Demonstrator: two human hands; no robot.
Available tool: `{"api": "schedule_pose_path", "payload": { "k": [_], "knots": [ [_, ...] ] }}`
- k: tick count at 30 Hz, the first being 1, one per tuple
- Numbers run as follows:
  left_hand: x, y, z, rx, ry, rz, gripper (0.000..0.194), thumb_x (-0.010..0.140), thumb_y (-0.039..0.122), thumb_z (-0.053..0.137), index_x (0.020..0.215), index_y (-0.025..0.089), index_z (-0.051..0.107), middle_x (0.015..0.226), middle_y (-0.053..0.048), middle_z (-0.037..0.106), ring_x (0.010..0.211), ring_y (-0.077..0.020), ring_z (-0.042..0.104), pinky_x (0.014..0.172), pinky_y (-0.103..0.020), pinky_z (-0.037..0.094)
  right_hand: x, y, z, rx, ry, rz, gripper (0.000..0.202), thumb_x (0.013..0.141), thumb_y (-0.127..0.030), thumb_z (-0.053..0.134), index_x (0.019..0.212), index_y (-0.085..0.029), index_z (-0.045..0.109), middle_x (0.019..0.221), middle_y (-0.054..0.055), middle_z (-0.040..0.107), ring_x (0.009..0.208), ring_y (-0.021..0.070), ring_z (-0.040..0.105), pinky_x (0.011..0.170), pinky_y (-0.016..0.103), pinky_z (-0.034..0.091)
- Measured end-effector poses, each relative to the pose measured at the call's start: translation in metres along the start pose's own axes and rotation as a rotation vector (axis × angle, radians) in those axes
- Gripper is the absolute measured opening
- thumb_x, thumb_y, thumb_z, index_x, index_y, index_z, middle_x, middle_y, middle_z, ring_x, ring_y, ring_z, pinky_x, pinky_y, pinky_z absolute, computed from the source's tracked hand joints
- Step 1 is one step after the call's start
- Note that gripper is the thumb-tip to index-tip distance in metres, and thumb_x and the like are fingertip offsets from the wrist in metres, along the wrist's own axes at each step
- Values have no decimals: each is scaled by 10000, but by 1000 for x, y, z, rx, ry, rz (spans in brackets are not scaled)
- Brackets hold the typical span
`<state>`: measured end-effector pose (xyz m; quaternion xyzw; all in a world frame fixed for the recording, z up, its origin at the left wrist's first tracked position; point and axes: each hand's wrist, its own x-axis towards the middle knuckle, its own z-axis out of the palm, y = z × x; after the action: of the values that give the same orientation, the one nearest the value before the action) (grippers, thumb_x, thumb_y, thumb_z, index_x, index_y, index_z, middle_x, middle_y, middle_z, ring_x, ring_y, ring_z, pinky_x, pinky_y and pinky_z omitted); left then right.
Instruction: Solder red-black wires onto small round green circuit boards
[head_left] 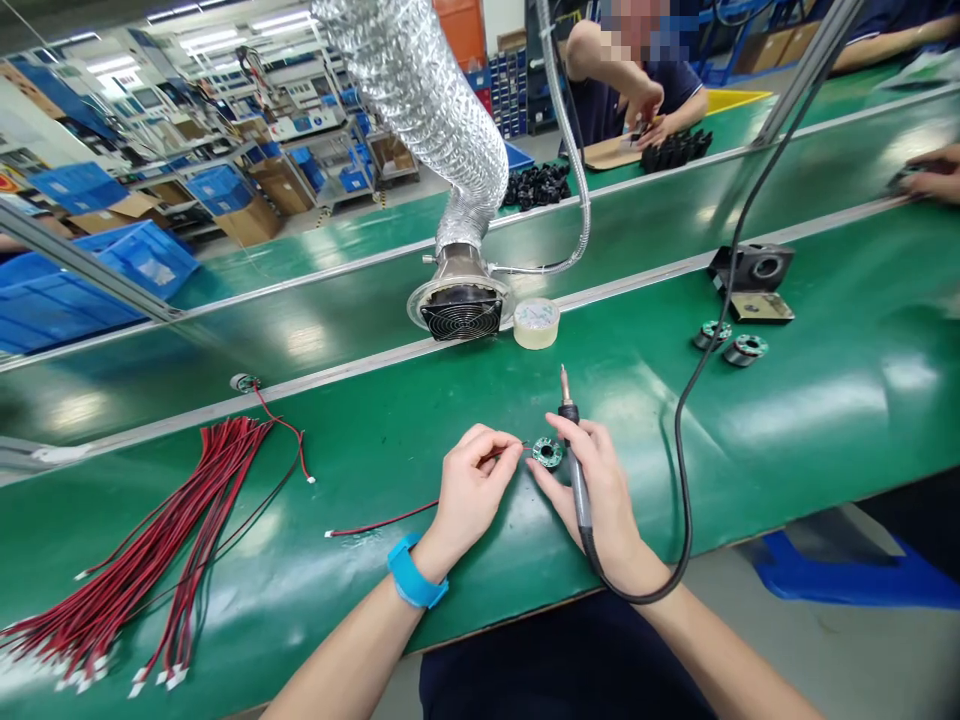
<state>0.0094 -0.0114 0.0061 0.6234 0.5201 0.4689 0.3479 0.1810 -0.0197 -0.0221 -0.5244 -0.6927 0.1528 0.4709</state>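
My left hand (pixel 478 478), with a blue band at the wrist, pinches a red-and-black wire lead (pixel 390 522) near its bare end. The lead's white connector end trails to the left on the bench. Just right of those fingertips is a small ring-shaped green circuit board (pixel 547 453), beside the wire tips; whether they touch it I cannot tell. My right hand (pixel 604 490) has a soldering iron (pixel 577 470) lying between thumb and fingers, its tip pointing away from me. The right thumb and fingertip are close around the board's edge.
A bundle of red-and-black leads (pixel 157 540) lies at left, near a wired round part (pixel 245 383). Ahead are a fan-ended duct (pixel 465 310) and a tape roll (pixel 536 324). Two stator-like parts (pixel 745 350) and a black fixture (pixel 754 275) stand right. The iron's cord (pixel 682 450) loops alongside. Co-workers sit beyond.
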Motion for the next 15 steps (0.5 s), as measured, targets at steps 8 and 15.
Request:
{"api": "schedule_pose_path", "payload": {
  "k": [8, 15],
  "knots": [
    [0, 7, -4, 156, -73, 101, 126, 981, 188, 646, 860, 184, 681, 882, -9, 586, 719, -117, 516, 624, -246, 395, 5, 5, -3, 315, -222, -65, 590, 905, -58, 582, 1450, -286, 563, 1298, 83, 615, 1163, 213, 680, 976, 335, 594],
    [-1, 3, 5, 219, -169, 207, 79, 979, 132, 631, 931, 195, 634, 1186, -80, 595, 1130, -188, 608, 961, -312, 501, 8, 2, -18, 359, -105, 13, 437, 983, -167, 620, 1406, -277, 629, 1208, 62, 704, 1094, 195, 709, 979, 336, 592]
  ]
}}
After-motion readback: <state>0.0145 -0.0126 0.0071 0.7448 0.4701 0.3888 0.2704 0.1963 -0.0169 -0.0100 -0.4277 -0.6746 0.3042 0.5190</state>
